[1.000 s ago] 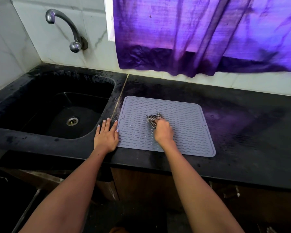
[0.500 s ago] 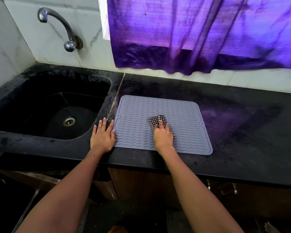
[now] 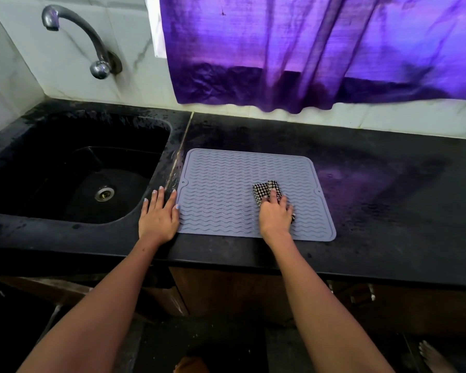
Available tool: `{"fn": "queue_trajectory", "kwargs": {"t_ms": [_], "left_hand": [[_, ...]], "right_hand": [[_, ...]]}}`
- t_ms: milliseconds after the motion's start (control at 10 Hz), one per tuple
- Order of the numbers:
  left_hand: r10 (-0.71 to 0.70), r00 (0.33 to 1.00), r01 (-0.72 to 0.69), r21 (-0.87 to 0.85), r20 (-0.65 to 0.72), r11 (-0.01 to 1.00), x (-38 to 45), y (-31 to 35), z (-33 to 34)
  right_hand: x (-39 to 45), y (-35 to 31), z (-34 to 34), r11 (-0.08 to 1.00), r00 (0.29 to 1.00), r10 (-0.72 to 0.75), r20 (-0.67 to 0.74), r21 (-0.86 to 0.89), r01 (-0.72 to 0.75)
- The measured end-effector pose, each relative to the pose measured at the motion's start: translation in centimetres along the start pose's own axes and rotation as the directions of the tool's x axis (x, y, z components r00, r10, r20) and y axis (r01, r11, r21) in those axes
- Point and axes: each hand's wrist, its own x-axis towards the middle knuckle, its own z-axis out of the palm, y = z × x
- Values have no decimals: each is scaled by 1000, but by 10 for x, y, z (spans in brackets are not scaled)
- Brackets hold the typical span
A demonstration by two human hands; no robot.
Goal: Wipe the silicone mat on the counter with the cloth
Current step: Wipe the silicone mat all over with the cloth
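Note:
A grey silicone mat (image 3: 221, 189) with a wavy ribbed pattern lies flat on the black counter (image 3: 388, 211), just right of the sink. My right hand (image 3: 276, 215) presses a small black-and-white checked cloth (image 3: 262, 190) onto the mat's right half, near its front edge; most of the cloth is hidden under the palm. My left hand (image 3: 159, 215) lies flat with fingers spread on the counter at the mat's front left corner, its thumb side touching the mat's edge.
A black sink (image 3: 73, 168) with a metal drain (image 3: 104, 193) lies to the left, and a metal tap (image 3: 92, 41) juts from the tiled wall above it. A purple curtain (image 3: 307, 49) hangs behind the counter. Cabinet fronts (image 3: 226, 292) sit below the counter edge.
My right hand has slid the cloth to the right across the mat, from the middle toward its right half. My left hand has stayed at the mat's left edge.

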Motion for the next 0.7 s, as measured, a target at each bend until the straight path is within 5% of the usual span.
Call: {"fn": "queue_trajectory", "kwargs": {"t_ms": [300,700], "left_hand": [[-2,1000,1,8,9,1000,-1,2,-3],[-5,1000,5,0,0,1000,1,1,-1]], "right_hand": [[14,13,-26,968,988,135,-71,223,-116],[11,36,-4,994,994,103,-19,33,-103]]}}
